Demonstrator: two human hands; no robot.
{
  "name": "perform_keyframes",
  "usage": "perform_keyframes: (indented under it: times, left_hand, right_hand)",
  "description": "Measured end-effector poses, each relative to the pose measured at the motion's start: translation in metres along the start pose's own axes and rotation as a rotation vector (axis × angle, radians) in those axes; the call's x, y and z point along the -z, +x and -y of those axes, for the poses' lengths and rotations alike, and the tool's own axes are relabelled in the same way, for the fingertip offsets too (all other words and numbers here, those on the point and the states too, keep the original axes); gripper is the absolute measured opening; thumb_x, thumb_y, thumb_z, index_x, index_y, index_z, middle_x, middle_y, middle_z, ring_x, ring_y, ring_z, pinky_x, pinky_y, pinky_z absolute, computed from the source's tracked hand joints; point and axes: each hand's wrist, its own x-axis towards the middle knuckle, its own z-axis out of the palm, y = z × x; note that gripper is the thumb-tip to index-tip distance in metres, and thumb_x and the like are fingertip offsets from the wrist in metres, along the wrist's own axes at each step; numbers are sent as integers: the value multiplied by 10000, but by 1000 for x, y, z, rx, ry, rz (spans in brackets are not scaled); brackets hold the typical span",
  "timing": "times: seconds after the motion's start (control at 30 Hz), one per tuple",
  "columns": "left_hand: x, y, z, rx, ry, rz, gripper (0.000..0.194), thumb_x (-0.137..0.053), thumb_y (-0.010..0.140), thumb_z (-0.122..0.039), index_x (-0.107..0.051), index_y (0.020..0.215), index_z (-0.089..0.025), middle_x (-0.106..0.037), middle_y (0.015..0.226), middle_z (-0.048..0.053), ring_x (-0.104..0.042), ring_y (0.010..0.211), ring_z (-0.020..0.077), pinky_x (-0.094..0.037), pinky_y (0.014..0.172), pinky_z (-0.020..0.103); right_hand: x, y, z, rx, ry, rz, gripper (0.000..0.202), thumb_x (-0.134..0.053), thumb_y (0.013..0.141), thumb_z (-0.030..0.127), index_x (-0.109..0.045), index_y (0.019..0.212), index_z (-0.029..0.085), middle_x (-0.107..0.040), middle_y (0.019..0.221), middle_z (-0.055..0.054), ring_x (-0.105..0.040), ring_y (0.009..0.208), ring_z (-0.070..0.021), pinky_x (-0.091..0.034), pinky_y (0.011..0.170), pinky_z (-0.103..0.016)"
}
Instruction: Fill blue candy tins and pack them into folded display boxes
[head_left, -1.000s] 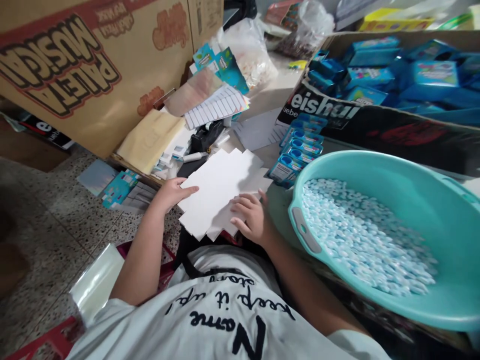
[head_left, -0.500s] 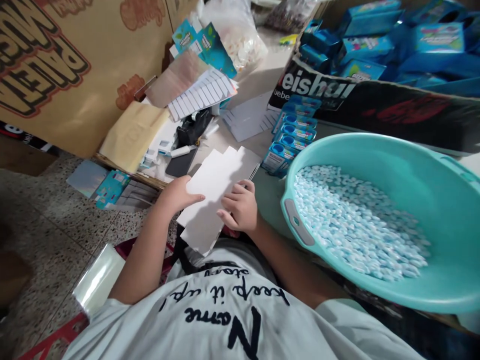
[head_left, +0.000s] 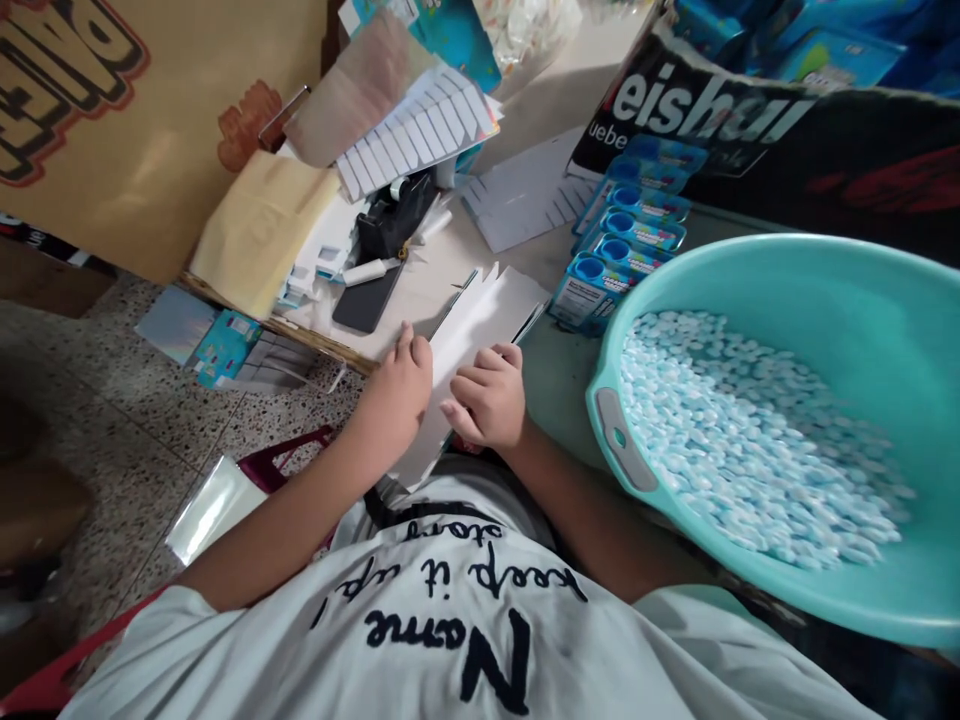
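Note:
A flat cardboard box blank (head_left: 480,322), white inside, lies bent lengthwise between my hands above my lap. My left hand (head_left: 401,390) is closed over its left side, which now stands folded up. On the right side, my right hand (head_left: 489,395) grips the edge with curled fingers, the thumb toward me. Both side panels rise from the white middle, and dark printed edges show at the far end. Right of the blank, several blue candy boxes (head_left: 600,285) with round holes stand in a row on the table.
A turquoise tub (head_left: 619,400) of wrapped candies (head_left: 742,450) sits at the right. Behind it is a black-printed carton (head_left: 697,130) of blue boxes. To the left are a phone (head_left: 367,300), a black tape dispenser (head_left: 394,215), white card sheets (head_left: 420,130) and a brown carton (head_left: 172,110).
My left hand has turned over and folded up the blank's left side, which lay flat before. My right hand keeps its grip. The view has shifted slightly.

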Motion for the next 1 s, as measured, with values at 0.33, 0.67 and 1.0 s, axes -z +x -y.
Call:
perform_keyframes:
  times: [0.33, 0.67, 1.0]
  left_hand:
    - [-10, -8, 17, -285, -377, 179, 850, -449, 959, -318, 44, 1625, -131, -63, 1721, 229, -78, 1610, 297, -181, 1302, 511]
    - [-38, -17, -16, -319, -98, -9, 748, -391, 979, -451, -236, 1586, -44, -129, 1696, 275, -137, 1587, 412, -157, 1262, 613]
    - [8, 16, 15, -330, -265, 72, 492, -553, 940, -359, -516, 1388, -158, -460, 1551, 186, -419, 1488, 284, -336, 1243, 436]
  right_hand:
    - [5, -3, 1, -3, 30, 13, 536, -319, 1043, 470, -476, 598, 216, -442, 567, -11, -351, 679, -197, -250, 813, -435]
    - [20, -25, 6, -17, -8, -101, 519, -247, 1066, 382, -469, 622, 227, -422, 609, -19, -376, 700, -214, -280, 794, -444]
    - [16, -21, 6, -87, 70, -125, 457, -277, 1053, 445, -599, 809, 231, -567, 652, -19, -418, 681, -215, -317, 831, -441]
